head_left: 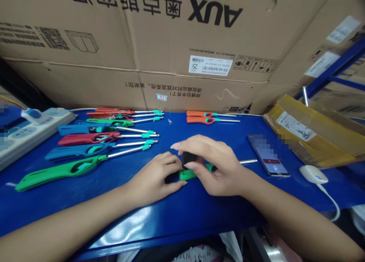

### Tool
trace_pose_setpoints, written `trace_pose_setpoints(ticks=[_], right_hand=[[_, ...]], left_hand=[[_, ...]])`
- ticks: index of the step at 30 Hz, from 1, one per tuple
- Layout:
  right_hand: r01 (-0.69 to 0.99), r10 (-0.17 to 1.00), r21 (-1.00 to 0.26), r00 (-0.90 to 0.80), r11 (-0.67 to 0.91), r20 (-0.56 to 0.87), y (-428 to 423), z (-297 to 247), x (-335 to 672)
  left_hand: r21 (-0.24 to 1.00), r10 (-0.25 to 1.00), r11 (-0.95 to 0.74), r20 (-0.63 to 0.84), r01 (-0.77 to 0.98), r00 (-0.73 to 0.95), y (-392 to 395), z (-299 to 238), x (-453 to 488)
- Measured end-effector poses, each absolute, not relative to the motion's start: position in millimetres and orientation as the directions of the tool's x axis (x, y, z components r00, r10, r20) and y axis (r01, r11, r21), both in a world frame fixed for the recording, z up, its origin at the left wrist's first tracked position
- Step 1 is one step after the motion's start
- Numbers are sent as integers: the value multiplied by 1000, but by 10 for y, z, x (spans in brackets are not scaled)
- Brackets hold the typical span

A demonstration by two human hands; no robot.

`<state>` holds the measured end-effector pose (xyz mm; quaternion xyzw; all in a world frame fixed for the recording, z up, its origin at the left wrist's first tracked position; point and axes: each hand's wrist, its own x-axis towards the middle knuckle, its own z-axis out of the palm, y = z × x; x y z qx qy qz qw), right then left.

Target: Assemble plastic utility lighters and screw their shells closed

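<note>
A green long-nosed lighter (188, 174) lies on the blue table (171, 212) under both my hands, its metal tube (248, 161) poking out to the right. My left hand (156, 178) is curled on the lighter's handle end. My right hand (212, 165) is closed over the lighter and pinches a small black part (188, 157) above it. To the left lies a row of several red, blue and green lighters (94, 148). Two orange lighters (211, 117) lie at the back centre.
A phone (268, 155) lies right of my hands, a white mouse (313, 174) with a cable beyond it. A yellow parcel (313, 132) sits at the right, a white power strip (28, 129) at the left. Large cardboard boxes (171, 45) stand along the back.
</note>
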<state>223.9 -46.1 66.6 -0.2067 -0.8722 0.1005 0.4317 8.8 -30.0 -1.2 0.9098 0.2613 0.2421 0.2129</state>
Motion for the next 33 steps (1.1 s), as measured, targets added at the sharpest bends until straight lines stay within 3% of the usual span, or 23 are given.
trace_pose_setpoints(ticks=[6, 13, 19, 24, 26, 30, 33], right_hand=[[401, 392, -207, -460, 892, 797, -387, 634, 2247], [258, 409, -318, -554, 912, 725, -441, 709, 2259], [388, 373, -165, -554, 907, 744, -419, 678, 2258], [235, 418, -352, -630, 906, 655, -470, 738, 2267], [238, 435, -373, -627, 897, 646, -482, 739, 2259], [344, 407, -242, -570, 907, 714, -455, 704, 2246], [395, 401, -191, -561, 899, 724, -434, 714, 2265]], left_hand=[[515, 588, -766, 319, 384, 743, -306, 3, 99], [509, 590, -769, 332, 387, 736, -306, -10, 107], [538, 602, -753, 333, 378, 725, -299, -46, 107], [518, 600, -763, 347, 386, 721, -308, -24, 113], [544, 604, -749, 328, 377, 727, -310, -26, 120], [591, 625, -713, 294, 376, 723, -308, -40, 137], [560, 615, -741, 343, 371, 710, -306, -34, 142]])
